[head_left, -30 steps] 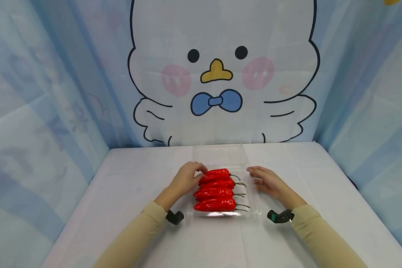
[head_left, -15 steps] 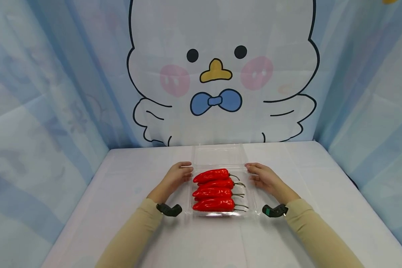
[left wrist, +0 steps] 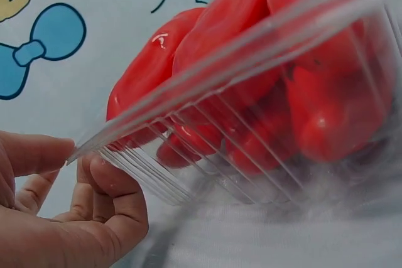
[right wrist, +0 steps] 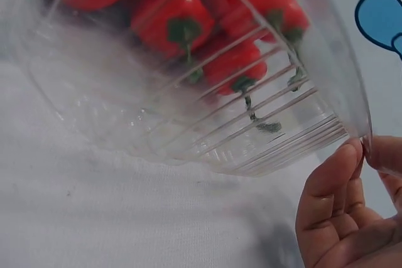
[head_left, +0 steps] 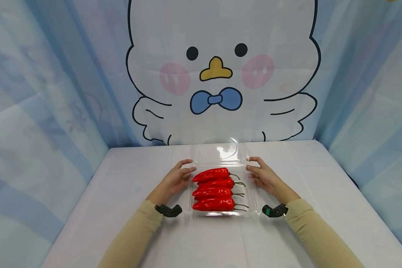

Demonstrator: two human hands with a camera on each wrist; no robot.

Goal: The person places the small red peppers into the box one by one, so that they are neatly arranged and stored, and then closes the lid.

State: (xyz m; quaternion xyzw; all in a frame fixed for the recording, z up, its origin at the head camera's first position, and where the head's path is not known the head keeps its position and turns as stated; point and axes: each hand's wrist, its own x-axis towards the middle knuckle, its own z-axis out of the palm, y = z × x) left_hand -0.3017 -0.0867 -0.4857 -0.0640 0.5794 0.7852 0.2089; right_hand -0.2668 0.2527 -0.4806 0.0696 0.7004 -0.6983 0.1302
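A clear plastic clamshell box [head_left: 253, 203] lies on the table with several red peppers [head_left: 217, 204] side by side in it, their green stems to the right. Its lid [head_left: 207, 153] tilts up from the hinge at the back and catches the light. At the box's back left corner is my left hand [head_left: 172, 180], pinching the plastic edge [left wrist: 207, 83] between fingertips in the left wrist view. My right hand [head_left: 269, 180] is at the back right corner, where thumb and finger pinch the edge [right wrist: 352, 101] in the right wrist view.
A white cloth [head_left: 137, 238] covers the table. Behind it hangs a curtain [head_left: 281, 130] printed with a cartoon bird, and blue curtains [head_left: 43, 123] close off both sides. Each wrist carries a small black camera [head_left: 169, 210].
My left hand has left the rearmost pepper, which has shifted left, and moved to the box's back left corner. The lid has risen from lying flat. My right hand has shifted slightly.
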